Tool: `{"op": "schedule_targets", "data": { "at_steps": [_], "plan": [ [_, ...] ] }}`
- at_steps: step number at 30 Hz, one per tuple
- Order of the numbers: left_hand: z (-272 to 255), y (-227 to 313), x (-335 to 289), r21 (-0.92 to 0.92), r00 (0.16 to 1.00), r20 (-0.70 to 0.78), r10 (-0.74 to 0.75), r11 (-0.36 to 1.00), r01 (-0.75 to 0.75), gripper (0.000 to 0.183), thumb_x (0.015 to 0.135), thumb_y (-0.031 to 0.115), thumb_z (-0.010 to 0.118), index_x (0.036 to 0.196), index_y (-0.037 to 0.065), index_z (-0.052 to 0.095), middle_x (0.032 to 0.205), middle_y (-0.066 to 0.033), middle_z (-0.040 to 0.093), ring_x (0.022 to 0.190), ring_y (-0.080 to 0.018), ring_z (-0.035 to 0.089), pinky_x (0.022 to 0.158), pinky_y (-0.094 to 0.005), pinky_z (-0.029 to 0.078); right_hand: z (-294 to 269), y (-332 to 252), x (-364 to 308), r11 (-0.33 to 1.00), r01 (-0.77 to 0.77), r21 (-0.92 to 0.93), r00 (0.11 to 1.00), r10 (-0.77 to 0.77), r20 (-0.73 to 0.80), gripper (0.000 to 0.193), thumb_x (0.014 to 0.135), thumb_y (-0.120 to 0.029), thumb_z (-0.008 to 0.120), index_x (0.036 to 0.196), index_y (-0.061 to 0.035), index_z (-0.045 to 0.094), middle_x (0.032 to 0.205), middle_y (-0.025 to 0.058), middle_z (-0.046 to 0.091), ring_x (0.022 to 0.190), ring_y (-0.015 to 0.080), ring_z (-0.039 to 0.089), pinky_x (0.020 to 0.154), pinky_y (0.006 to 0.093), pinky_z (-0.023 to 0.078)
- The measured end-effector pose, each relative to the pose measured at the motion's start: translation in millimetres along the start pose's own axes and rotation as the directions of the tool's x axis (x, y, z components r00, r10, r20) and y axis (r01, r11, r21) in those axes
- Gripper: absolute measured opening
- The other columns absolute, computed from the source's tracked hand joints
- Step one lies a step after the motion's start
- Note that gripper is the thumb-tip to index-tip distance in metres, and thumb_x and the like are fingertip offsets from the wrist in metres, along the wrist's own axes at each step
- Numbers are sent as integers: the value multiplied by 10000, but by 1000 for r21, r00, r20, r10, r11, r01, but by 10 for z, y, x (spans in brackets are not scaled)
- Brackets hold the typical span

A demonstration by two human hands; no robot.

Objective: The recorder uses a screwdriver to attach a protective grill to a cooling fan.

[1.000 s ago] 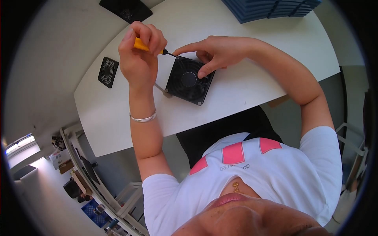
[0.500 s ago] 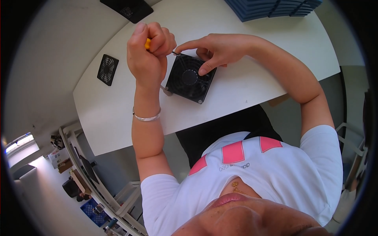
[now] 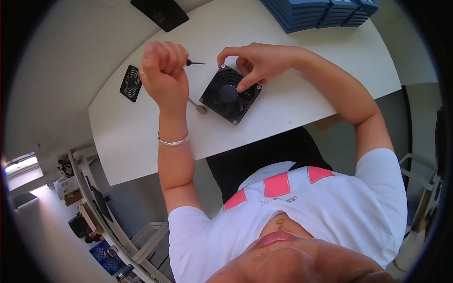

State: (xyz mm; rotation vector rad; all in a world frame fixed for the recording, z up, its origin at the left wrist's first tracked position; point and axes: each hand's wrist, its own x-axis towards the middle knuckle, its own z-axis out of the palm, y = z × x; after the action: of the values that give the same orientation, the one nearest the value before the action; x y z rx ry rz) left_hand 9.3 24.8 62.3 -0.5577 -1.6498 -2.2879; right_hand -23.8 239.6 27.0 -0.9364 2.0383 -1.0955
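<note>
A square black cooling fan (image 3: 229, 94) lies flat on the white table. Around its far right edge is my right hand (image 3: 257, 66), thumb on the top face and index finger bent at the far corner. Small round metal screw heads show at the fan's corners. My left hand (image 3: 165, 68) is a fist around a screwdriver (image 3: 196, 62), whose thin dark shaft points right, towards the fan but apart from it. Most of the handle is hidden in the fist. Between my left wrist and the fan lies a slim grey piece with a rounded end (image 3: 201, 110).
A square black fan guard (image 3: 131, 84) sits by the left edge of the white table (image 3: 283, 111). At the far left edge is a flat black tray-like thing (image 3: 163, 14). Stacked blue bins (image 3: 311, 16) stand at the far right. Shelving (image 3: 118, 231) is off to the left.
My left hand with the screwdriver has moved left, and its tip has left the fan's far corner. The fan has turned slightly under my right hand.
</note>
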Motion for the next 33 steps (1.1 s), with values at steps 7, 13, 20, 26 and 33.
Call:
{"op": "schedule_targets", "data": {
  "at_steps": [7, 13, 20, 26, 33],
  "plan": [
    [-181, 111, -55, 148, 983, -171, 62, 988, -37, 427, 992, 246, 459, 641, 137, 242, 561, 19, 223, 540, -108, 188, 563, -296, 237, 17, 103, 103, 992, 12, 122, 999, -8, -33, 219, 987, -264, 578, 1021, -48, 571, 706, 36, 603, 535, 111, 586, 557, 263, 466],
    [-286, 116, -80, 98, 982, -183, 49, 995, -31, 423, 996, 249, 452, 646, 145, 240, 562, 24, 212, 540, -105, 183, 566, -297, 235, -52, 56, 75, 969, -89, 232, 995, 95, -17, 229, 1002, -268, 524, 994, -44, 571, 729, 29, 599, 649, 105, 634, 653, 261, 493],
    [-283, 88, -86, -70, 992, -123, -6, 998, -3, 424, 1009, 267, 433, 647, 149, 245, 557, 32, 217, 540, -104, 172, 569, -297, 231, -64, 76, 40, 931, -143, 336, 984, 169, -49, 225, 995, -271, 535, 1004, -47, 555, 754, 34, 620, 718, 121, 677, 680, 250, 514],
    [-243, 46, -83, -23, 996, -75, -58, 998, 56, 456, 1026, 320, 423, 643, 146, 247, 549, 32, 217, 536, -109, 170, 562, -303, 226, -76, 98, 53, 938, -153, 311, 984, 172, -35, 221, 1000, -284, 518, 1003, -64, 543, 759, 33, 634, 692, 126, 680, 659, 244, 512],
    [-230, 54, -95, 5, 995, -73, -63, 998, 63, 467, 1029, 352, 402, 638, 145, 254, 544, 31, 229, 532, -110, 182, 556, -305, 226, -61, -37, 58, 965, -221, 139, 969, 233, -77, 232, 961, -262, 585, 1039, -45, 566, 880, 81, 646, 672, 162, 657, 720, 286, 537]
  ]
}}
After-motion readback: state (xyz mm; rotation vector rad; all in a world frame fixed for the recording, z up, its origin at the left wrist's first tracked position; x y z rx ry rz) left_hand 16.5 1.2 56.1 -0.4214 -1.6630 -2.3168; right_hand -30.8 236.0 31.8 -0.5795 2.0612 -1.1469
